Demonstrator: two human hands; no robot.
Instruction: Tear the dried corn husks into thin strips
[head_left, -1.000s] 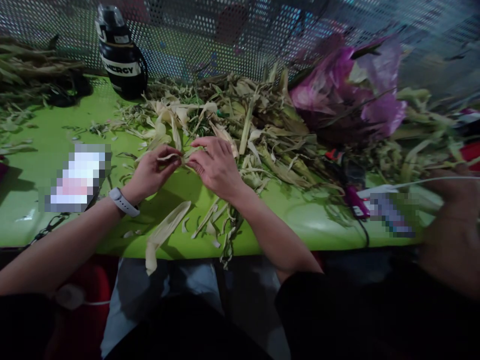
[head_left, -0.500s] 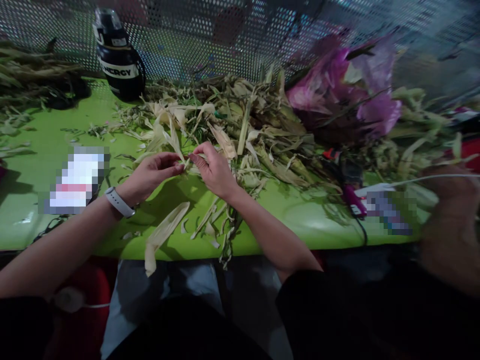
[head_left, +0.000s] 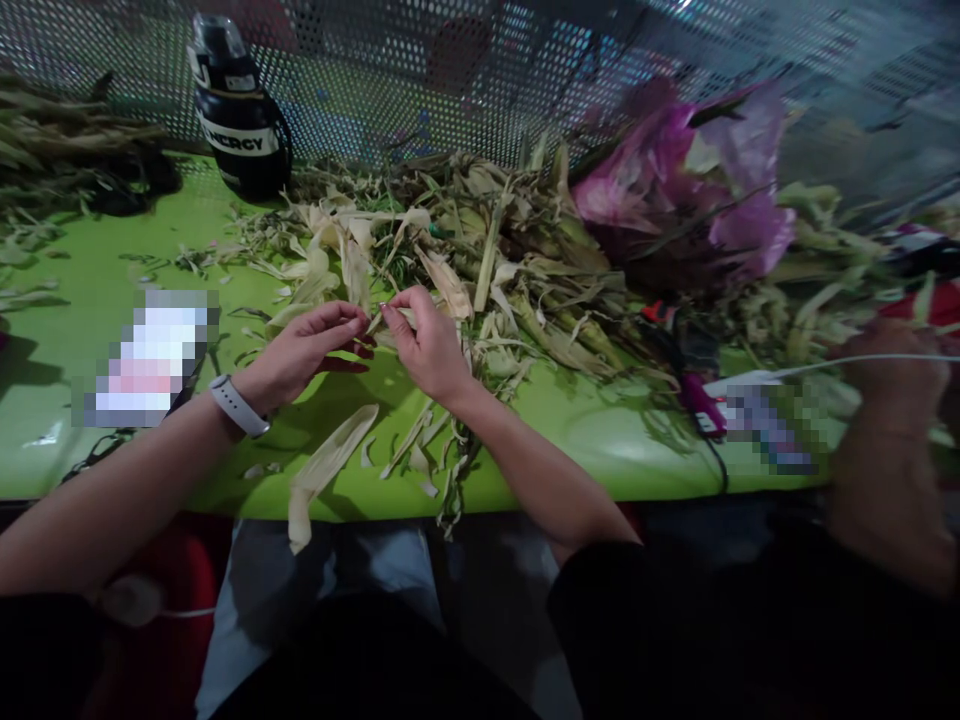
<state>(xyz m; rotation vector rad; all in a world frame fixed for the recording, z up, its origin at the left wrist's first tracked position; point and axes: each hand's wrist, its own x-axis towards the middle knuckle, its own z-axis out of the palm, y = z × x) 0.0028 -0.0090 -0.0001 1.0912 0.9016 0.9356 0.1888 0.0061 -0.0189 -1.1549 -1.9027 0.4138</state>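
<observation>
Above the green table, my left hand [head_left: 319, 342] has its fingers loosely apart, with thumb and forefinger tips close to a pale strip of corn husk [head_left: 377, 322]. My right hand [head_left: 429, 340] pinches that strip between thumb and forefinger; its far end is hard to make out. Just behind both hands lies a heap of dry corn husks [head_left: 450, 215], with a broad pale husk [head_left: 355, 268] at its near edge. One long loose husk [head_left: 330, 465] rests nearer my body and hangs over the table's front edge.
A black bottle [head_left: 244, 140] stands at the back left, near a blurred phone [head_left: 150, 355]. To the right are a pink plastic bag [head_left: 675, 190], a purple-and-black tool [head_left: 703, 405], a second phone [head_left: 769, 425] and another person's arm [head_left: 889, 450]. A perforated panel [head_left: 375, 80] closes off the back.
My left fingers have opened and come slightly away from the strip. The broad pale husk that stood up by my fingertips now lies back against the heap. My right hand stays pinched.
</observation>
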